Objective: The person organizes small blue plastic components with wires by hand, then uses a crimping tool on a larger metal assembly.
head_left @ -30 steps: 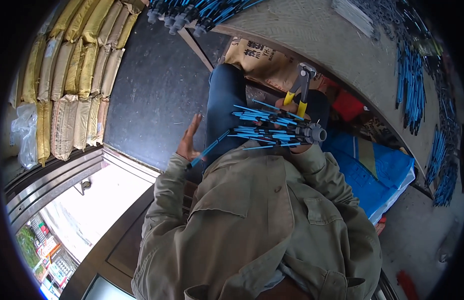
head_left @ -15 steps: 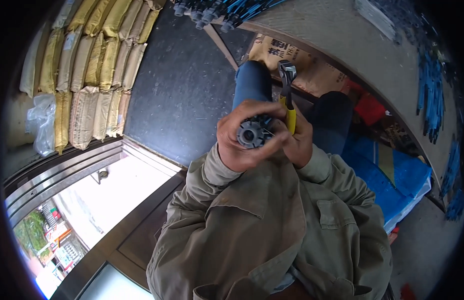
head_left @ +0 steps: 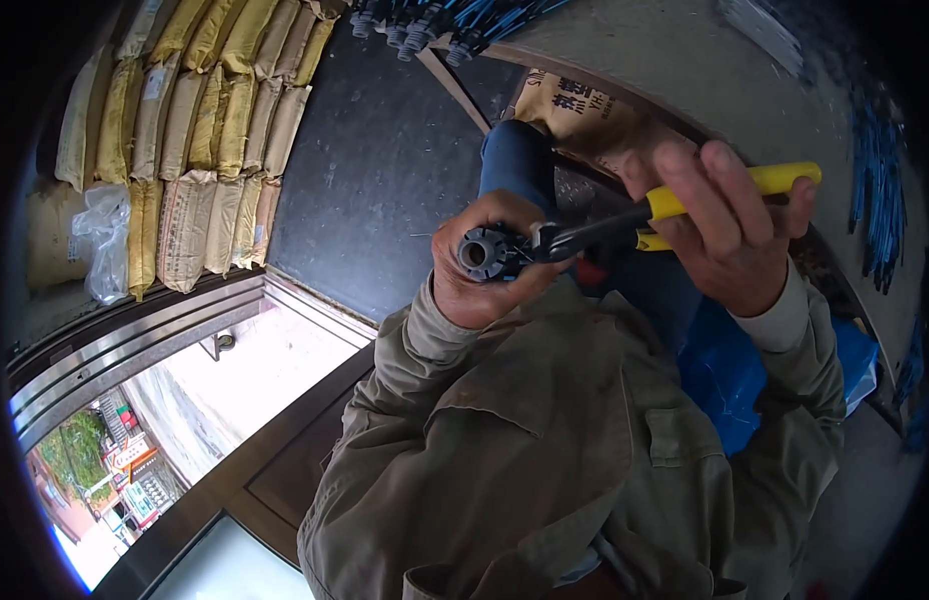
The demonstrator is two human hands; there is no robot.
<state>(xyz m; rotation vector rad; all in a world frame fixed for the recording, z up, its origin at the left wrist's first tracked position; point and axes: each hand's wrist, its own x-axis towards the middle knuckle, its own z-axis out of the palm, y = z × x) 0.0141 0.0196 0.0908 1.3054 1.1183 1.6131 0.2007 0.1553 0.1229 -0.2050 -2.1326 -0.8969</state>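
Note:
My left hand (head_left: 466, 303) is wrapped round a dark grey, hollow plastic fitting (head_left: 497, 252) with a notched rim, its round opening turned up toward me. Thin dark strands or prongs show at the fitting's right side, too small to make out well. In my right hand (head_left: 729, 240) is a pair of pliers (head_left: 612, 228) with yellow handles and dark metal jaws. The fingers lie across the upper handle, and the handles are spread apart. The jaw tips meet the fitting's right side beside my left fingers; whether they grip anything there cannot be seen.
Stacked yellow and tan sacks (head_left: 189, 220) stand at the far left, with a clear plastic bag (head_left: 102, 245) against them. Ribbed grey fittings with blue strands (head_left: 424, 30) lie on the bench (head_left: 624, 45). Blue strands (head_left: 879, 200) lie farther right. A tan sack (head_left: 574, 110) sits under the bench.
My right hand has moved right, away from my left hand, and raised the pliers. Their jaws have swung from pointing away to pointing left at the fitting. The left hand still holds the fitting.

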